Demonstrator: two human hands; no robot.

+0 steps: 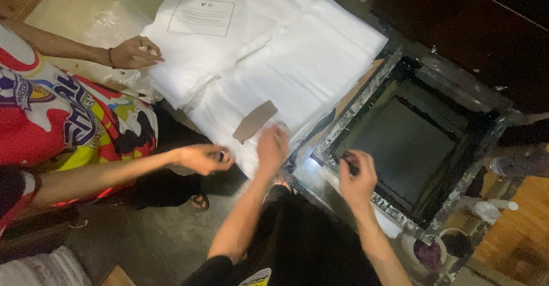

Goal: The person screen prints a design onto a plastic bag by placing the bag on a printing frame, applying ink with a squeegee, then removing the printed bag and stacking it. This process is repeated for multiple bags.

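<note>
My left hand [273,145] lies flat, fingers together, on the near edge of the stack of white sheets [297,68], just beside a brown card [255,120]. My right hand [358,174] pinches the near rail of the ink-stained screen frame [366,100]. I judge it best to press the stack steady and keep the frame level. A co-worker's hands [201,158] work the sheets alongside.
</note>
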